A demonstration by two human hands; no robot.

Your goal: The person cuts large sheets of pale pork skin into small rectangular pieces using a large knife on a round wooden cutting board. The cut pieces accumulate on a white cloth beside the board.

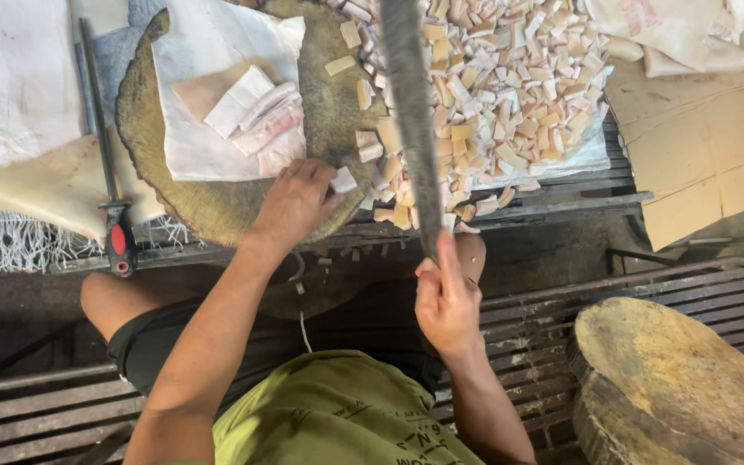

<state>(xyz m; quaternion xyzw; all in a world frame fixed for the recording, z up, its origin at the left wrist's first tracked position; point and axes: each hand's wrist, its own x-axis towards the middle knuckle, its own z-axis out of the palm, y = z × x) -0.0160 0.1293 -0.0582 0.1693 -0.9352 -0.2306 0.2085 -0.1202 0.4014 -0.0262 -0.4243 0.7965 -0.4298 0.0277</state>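
My right hand (446, 300) grips the handle of a long knife (410, 112). Its blurred blade is raised and points away from me over the board. My left hand (296, 200) rests on the near edge of a round wooden chopping block (217, 207), fingers pinching a small pale cube (344, 180). On the block lies a white sheet (200, 103) with a stack of pale pink slabs (251, 108). A big heap of cut pale cubes (501, 86) spreads to the right of the block.
A sharpening steel with a black and red handle (116, 232) lies at the left beside white cloth (10, 77). Cardboard (699, 146) sits at the right. A second round wooden block (673, 379) stands on a slatted metal bench (527, 327) near my right knee.
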